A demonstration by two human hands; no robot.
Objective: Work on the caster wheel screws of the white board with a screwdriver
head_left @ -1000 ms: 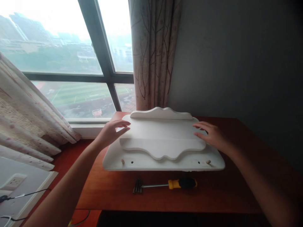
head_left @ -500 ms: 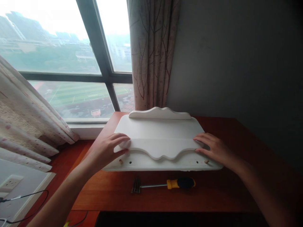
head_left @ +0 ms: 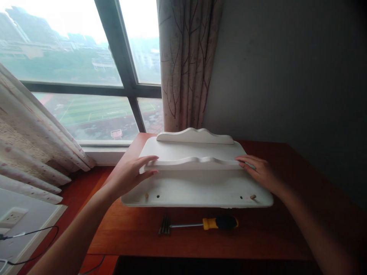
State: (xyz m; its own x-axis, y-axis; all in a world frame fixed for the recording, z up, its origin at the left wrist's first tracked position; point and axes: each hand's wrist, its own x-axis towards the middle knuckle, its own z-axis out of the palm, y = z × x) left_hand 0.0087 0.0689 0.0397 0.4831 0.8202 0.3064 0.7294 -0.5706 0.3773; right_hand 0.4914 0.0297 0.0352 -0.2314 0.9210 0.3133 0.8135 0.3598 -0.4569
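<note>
In the head view, the wavy rail (head_left: 197,164) sits at the centre of the frame, over the middle of a white board (head_left: 197,188) on the reddish tabletop (head_left: 129,238). The left hand (head_left: 134,172) and the right hand (head_left: 260,170) pinch its two ends, thumbs on the near side and fingers over the far side; whether its lower edge bears fully on the board cannot be told. To handle it well, both hands should probably tilt and lower at the same rate, with even, light pressure, so that neither end leads and the rail does not twist; sighting it against the matching rear rail (head_left: 195,137) above it in the frame would help keep the two parallel. Its long axis runs from left to right across the frame, nearly level and in line with the board's near edge. The scalloped edge points toward the top of the frame, the straight edge toward the bottom. The screwdriver (head_left: 219,222) and screws (head_left: 164,225) lie lower centre, apart from the board, best left clear of the forearms.
</note>
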